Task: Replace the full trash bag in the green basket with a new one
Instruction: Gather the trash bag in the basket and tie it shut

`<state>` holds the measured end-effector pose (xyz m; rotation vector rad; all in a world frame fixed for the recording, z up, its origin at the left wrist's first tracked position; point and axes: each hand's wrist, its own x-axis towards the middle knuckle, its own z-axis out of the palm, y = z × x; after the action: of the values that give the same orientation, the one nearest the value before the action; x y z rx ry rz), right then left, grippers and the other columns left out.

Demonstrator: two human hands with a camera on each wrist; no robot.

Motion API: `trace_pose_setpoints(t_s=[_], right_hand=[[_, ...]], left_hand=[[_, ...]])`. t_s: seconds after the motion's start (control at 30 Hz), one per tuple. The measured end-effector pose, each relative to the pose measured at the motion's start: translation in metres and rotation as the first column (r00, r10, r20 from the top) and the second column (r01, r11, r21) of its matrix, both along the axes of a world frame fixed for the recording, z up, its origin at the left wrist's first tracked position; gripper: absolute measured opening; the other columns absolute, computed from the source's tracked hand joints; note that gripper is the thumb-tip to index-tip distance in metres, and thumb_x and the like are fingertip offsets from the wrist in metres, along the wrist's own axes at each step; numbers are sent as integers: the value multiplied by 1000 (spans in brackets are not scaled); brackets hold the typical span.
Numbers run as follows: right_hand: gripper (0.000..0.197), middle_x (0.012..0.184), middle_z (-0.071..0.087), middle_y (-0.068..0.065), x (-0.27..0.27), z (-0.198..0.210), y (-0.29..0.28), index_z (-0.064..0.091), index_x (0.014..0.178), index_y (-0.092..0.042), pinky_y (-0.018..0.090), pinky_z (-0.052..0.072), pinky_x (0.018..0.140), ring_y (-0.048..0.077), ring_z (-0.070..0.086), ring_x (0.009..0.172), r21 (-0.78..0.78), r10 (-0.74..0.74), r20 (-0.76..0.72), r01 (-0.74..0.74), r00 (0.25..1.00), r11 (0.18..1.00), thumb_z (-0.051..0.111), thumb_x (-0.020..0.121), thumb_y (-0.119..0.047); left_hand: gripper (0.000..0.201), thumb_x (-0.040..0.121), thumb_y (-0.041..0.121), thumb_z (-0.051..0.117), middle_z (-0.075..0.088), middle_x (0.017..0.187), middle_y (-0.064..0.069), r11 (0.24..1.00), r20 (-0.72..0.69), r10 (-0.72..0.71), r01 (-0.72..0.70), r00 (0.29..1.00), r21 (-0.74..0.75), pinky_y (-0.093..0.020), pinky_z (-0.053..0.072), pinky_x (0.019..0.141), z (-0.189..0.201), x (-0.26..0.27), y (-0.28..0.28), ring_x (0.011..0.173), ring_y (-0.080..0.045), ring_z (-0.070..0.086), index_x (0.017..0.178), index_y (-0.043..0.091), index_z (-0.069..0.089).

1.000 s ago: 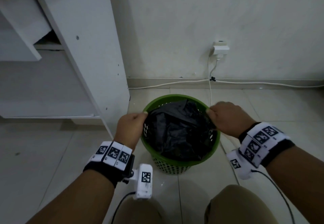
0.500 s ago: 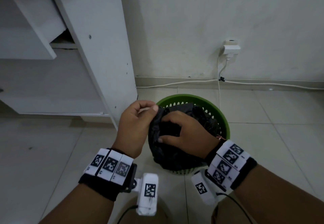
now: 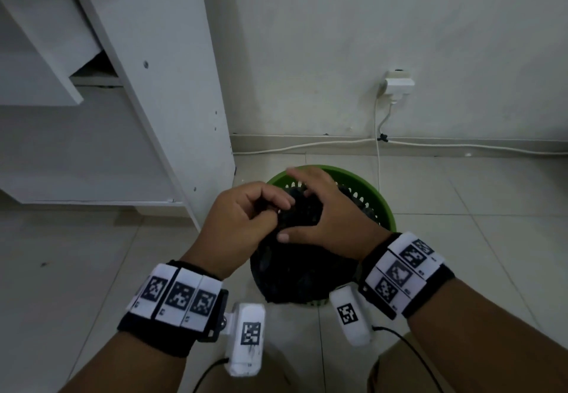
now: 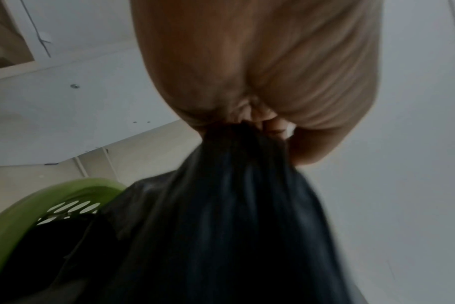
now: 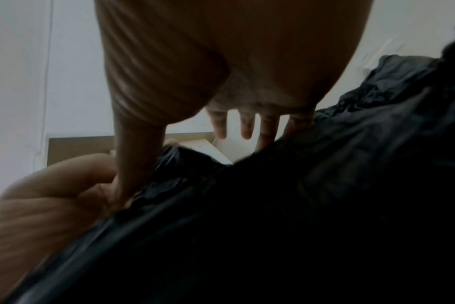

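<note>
The person is closing up the full black trash bag (image 3: 295, 269) so it can come out. The left hand (image 3: 242, 223) pinches the bunched top tight, a closed grip on the bag. The right hand (image 3: 325, 217) lies on the bag with fingers straight, not gripping. The crinkly, stuffed bag sits in the green basket (image 3: 373, 199), low in the middle of the frame. I think lifting comes next, with a firm hold.
</note>
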<state>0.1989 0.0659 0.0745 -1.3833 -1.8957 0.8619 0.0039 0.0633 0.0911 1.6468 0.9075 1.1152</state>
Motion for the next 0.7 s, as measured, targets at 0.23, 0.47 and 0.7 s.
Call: trace_pose_setpoints(t_s=[0.23, 0.47, 0.7], right_hand=[[17, 89, 65, 1, -11, -1, 7, 70, 86, -15, 38, 51, 77, 16, 61, 84, 206, -3, 16, -1, 1000, 979, 72, 74, -27], [16, 89, 65, -1, -8, 9, 8, 71, 90, -15, 42, 52, 79, 16, 61, 86, 182, -43, 23, 38, 999, 983, 77, 80, -26], [70, 133, 56, -4, -22, 28, -9, 44, 143, -15, 23, 43, 105, 4, 52, 123, 194, 31, -119, -7, 992, 981, 65, 77, -25]], left_hand=[[26, 79, 8, 73, 71, 97, -8, 998, -31, 38, -39, 999, -44, -31, 58, 84, 2, -3, 2, 91, -23, 69, 102, 17, 68], [9, 88, 12, 74, 75, 79, 8, 986, -311, 163, -163, 936, 29, -20, 56, 70, 6, -17, 3, 71, -4, 68, 92, 19, 79], [8, 88, 11, 73, 77, 80, -4, 981, -103, 148, -159, 984, -107, -31, 58, 65, 26, -9, 1, 72, -15, 70, 89, 15, 79]])
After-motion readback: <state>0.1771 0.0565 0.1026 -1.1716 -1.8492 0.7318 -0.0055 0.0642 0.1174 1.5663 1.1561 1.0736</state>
